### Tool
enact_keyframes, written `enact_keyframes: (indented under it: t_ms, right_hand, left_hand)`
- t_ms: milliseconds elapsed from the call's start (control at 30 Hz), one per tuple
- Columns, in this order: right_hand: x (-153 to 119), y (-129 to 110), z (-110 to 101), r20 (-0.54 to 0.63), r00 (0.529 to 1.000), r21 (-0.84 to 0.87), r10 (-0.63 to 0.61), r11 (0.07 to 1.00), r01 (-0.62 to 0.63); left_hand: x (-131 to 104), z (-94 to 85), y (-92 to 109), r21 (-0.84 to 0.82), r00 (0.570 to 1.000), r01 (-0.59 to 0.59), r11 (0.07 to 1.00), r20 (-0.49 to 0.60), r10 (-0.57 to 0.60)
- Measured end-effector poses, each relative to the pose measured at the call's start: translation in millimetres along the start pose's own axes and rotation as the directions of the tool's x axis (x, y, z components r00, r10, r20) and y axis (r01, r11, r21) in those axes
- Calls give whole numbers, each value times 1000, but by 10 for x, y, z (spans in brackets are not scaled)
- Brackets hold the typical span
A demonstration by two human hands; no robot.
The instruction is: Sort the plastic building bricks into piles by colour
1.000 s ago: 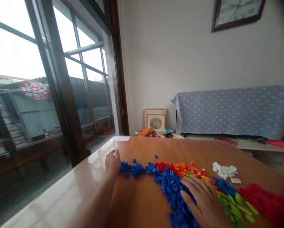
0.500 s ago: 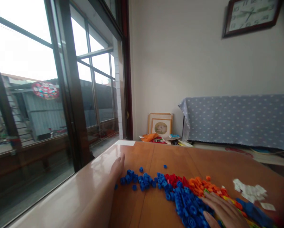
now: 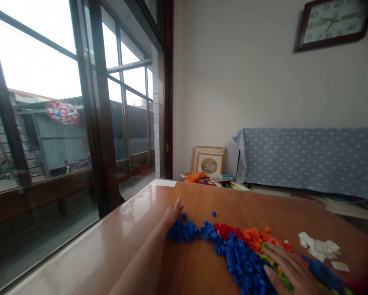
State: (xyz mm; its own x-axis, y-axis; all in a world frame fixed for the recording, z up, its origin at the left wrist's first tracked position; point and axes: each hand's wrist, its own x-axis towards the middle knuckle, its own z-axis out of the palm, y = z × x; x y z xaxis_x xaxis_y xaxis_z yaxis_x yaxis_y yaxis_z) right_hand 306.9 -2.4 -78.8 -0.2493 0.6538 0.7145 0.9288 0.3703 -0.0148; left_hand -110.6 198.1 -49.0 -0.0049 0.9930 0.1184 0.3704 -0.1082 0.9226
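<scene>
left grip (image 3: 172,213), unclenched, is against blue bricks (image 3: 188,231); right grip (image 3: 294,270), outstretched, is over green bricks (image 3: 284,278) near orange ones (image 3: 255,239) on the surface (image 3: 223,198).

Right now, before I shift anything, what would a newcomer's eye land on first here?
Probably the big pile of blue pieces at the front of the brown table, with red pieces and orange pieces bordering its far side. Next, the two hands: the left hand at the left end of a smaller blue cluster, the right hand over green and yellow pieces. Behind, a dark-framed clock hangs high on the wall's right.
</scene>
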Motion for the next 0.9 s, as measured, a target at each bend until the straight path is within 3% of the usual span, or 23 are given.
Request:
enact_keyframes:
  t_ms: [300, 567, 667, 900]
  right_hand:
    - [34, -96, -230, 105, 987, 72, 124, 989, -132]
    - [67, -126, -324, 136, 968, 133, 209, 965, -227]
    - [69, -128, -336, 131, 967, 139, 220, 961, -238]
    - [43, -125, -319, 144, 964, 138, 222, 961, -242]
  left_hand:
    - [-187, 720, 326, -73, 979, -74, 995, 184, 86]
    - [-470, 1330, 656, -86, 950, -145, 986, 266, 163]
    - [-553, 1510, 737, -101, 928, -159, 982, 324, 183]
    - [-662, 1781, 904, -193, 900, -236, 952, 326, 289]
